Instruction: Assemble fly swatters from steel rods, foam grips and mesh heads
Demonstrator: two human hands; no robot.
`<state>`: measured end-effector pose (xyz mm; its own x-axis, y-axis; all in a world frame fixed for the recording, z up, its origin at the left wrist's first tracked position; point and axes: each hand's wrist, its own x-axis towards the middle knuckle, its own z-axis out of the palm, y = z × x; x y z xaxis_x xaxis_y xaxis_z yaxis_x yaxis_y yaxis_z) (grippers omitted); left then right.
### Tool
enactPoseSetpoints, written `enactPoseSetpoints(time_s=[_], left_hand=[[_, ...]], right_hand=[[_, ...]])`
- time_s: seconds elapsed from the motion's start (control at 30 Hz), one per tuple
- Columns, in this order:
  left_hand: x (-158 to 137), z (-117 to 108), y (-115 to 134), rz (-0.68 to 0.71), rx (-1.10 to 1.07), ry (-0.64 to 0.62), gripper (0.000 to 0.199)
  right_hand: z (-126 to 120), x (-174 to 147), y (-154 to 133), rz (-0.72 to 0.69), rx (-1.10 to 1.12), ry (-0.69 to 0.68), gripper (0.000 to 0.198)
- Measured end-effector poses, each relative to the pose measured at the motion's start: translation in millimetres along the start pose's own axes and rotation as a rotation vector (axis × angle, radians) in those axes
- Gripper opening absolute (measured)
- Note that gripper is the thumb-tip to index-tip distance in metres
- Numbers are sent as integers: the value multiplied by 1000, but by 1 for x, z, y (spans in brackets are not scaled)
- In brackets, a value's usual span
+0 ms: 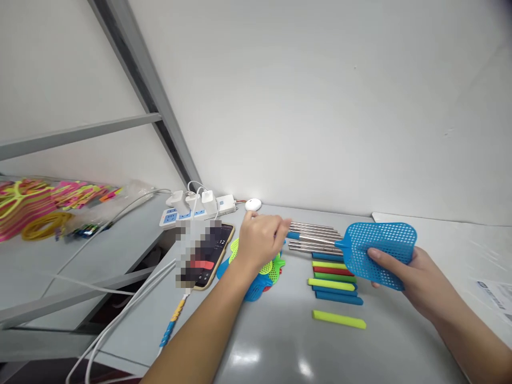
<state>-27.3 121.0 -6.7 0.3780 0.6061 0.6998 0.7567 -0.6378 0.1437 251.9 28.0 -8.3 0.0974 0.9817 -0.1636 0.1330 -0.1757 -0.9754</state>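
Note:
My right hand point(404, 272) grips the blue perforated head of a fly swatter point(380, 240), thumb on top. A metal rod runs left from that head to a blue handle piece point(294, 234). Closed around the handle end is my left hand point(262, 237), which hides most of it. Behind the swatter lie several bare metal rods point(316, 228). Under and beside my left hand is a pile of blue, green and red swatter heads point(256, 290). Several coloured handle tubes point(334, 276) lie in a row below the rods, and one yellow tube point(339, 319) sits apart, nearer me.
A phone point(216, 250) with a cable lies left of the pile. Behind it stands a power strip point(172, 217) with chargers, near a white round object point(253, 205). Metal shelf posts point(148, 80) rise at left; plastic sheeting point(480, 277) covers the right.

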Motion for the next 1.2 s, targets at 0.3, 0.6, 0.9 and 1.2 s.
enactPoseSetpoints(time_s=[0.3,0.6,0.9,1.2], left_hand=[[-4,8,12,-24,75,158,45],[-6,16,19,-48,56,198,48],[-2,9,6,13,97,126,45],[1,1,20,-190,83,-63,23]], right_hand=[[7,5,-2,13,127,10,30],[0,8,-5,10,198,-64,30],[0,2,-11,14,140,-100,32],[-6,14,-10,-130,473,-73,37]])
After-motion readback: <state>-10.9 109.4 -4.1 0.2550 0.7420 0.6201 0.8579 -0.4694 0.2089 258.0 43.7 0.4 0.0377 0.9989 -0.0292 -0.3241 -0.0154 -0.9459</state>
